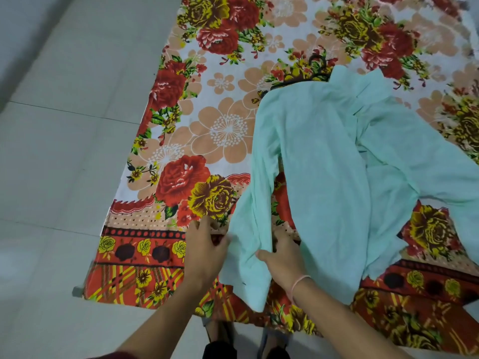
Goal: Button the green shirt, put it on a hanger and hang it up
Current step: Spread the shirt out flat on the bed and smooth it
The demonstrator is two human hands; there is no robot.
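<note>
one sleeve of the soft shirt is pinched by left hand and right hand; probably the front edges should be gripped.

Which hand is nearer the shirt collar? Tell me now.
Right. The right hand grips the sleeve well below the collar; the left hand holds that sleeve's outer edge, farther off to the left.

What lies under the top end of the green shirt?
A dark hanger sticks out from under the green shirt, lying on the floral sheet. The rest of the hanger is covered by fabric.
</note>
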